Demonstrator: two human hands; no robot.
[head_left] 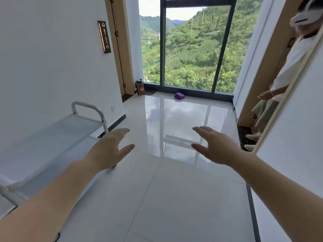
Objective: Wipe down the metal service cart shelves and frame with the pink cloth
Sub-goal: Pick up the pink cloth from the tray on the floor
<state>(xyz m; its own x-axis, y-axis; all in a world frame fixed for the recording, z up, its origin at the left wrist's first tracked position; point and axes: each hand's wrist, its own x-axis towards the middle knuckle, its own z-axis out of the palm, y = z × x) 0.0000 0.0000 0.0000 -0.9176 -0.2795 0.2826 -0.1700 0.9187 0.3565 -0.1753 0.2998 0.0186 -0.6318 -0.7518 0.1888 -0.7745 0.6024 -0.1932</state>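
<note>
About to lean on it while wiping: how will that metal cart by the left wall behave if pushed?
The cart will probably roll: a caster shows under its corner and the tile floor looks glossy. Its thin tube frame suggests it is light. Both hands are empty, free to steady it.

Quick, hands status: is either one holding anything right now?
Left hand: open, fingers spread, holding nothing, beside the metal service cart.
Right hand: open, fingers spread, holding nothing, above the white tiled floor.

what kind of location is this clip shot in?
Likely a hotel corridor end: a lit room-number plaque beside a door frame, a metal service cart against the wall, and a floor-to-ceiling window over a glossy tiled floor.
</note>
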